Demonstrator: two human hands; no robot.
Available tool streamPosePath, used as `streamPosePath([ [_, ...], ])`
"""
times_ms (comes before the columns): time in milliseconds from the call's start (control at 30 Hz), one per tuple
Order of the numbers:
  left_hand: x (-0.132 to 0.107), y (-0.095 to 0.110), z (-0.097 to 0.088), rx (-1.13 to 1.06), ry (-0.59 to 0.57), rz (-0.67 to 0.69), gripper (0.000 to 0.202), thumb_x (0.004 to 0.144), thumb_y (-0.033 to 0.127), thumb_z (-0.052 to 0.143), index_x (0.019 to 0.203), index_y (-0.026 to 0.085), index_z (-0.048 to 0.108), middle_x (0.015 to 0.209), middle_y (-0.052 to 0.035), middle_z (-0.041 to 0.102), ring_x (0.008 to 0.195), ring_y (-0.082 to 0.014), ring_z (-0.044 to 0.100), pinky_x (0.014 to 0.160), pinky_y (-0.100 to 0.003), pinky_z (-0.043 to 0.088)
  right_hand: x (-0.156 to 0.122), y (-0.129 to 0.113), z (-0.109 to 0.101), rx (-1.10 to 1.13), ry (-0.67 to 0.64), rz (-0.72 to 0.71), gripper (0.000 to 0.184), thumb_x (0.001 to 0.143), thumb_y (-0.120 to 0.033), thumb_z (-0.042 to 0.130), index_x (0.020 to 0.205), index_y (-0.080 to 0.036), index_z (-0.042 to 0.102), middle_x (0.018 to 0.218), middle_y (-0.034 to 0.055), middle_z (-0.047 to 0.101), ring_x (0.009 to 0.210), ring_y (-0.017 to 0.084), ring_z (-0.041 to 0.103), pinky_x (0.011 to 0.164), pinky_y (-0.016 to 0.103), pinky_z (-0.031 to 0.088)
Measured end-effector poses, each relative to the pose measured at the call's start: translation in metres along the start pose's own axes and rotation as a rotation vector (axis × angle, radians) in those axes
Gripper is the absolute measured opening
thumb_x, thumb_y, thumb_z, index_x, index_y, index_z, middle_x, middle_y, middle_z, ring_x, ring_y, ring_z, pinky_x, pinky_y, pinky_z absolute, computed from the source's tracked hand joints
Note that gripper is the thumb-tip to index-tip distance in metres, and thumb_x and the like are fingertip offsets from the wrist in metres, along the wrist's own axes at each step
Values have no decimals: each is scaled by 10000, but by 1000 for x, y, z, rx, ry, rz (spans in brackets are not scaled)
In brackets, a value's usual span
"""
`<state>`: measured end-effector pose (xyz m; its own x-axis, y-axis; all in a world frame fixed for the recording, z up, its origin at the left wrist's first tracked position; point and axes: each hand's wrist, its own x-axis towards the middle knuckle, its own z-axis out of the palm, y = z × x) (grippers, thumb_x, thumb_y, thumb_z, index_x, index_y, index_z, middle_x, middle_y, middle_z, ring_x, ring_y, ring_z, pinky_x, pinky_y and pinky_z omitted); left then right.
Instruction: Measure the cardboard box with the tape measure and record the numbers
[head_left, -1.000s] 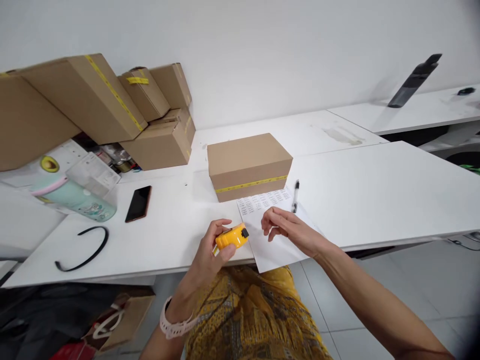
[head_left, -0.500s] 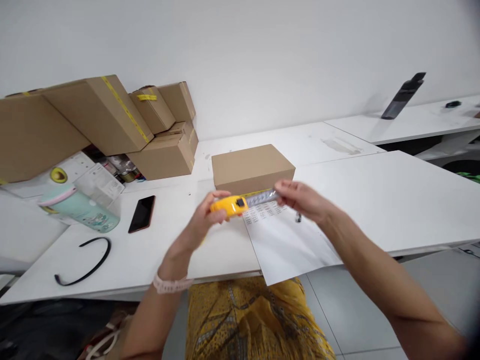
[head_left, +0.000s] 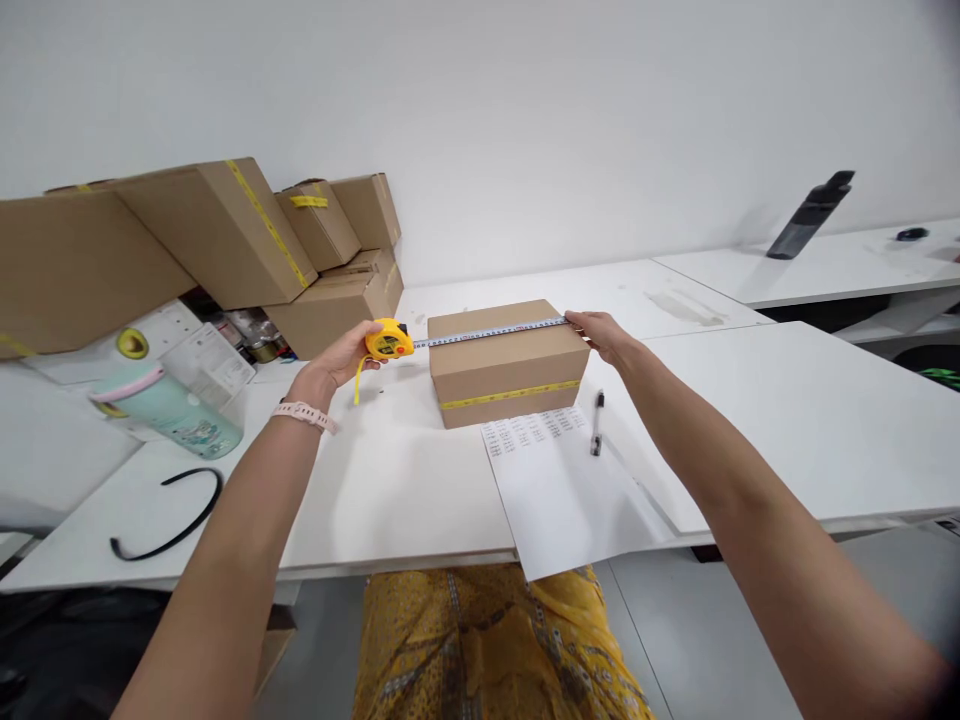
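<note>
Blade (head_left: 487,333), pale, ribbon-like and marked, has been drawn out further and is now stretched over the flat top of a brown cardboard box (head_left: 517,348), which is thus spanned side to side. Left of the box, a rounded, glossy yellow tape-measure case (head_left: 388,341) is gripped by the left hand (head_left: 349,352); at the box's right edge, the blade's end is pinched by the right hand (head_left: 602,332).
</note>
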<state>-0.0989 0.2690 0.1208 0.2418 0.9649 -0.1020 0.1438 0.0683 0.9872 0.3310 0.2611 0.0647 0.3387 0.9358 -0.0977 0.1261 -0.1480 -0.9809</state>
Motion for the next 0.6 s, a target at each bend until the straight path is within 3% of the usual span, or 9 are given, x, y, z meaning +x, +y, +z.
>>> streamPosePath([
  [333,10,-14,8,14,-80,18,545,726,559,701,1117,180,673,1027,-89,747,731,-176,632,613,-278,448,2,-2,18,-97,45,14,252,775,-364,783,858,-169,647,883,72,694,754,170,608,585,265,453],
  [600,8,-10,3,28,-135,23,555,730,563,706,1138,188,678,1084,-88,728,795,-191,634,626,-278,447,-4,-5,19,-146,91,47,270,817,-379,770,742,-183,601,799,45,653,693,142,552,553,262,392],
])
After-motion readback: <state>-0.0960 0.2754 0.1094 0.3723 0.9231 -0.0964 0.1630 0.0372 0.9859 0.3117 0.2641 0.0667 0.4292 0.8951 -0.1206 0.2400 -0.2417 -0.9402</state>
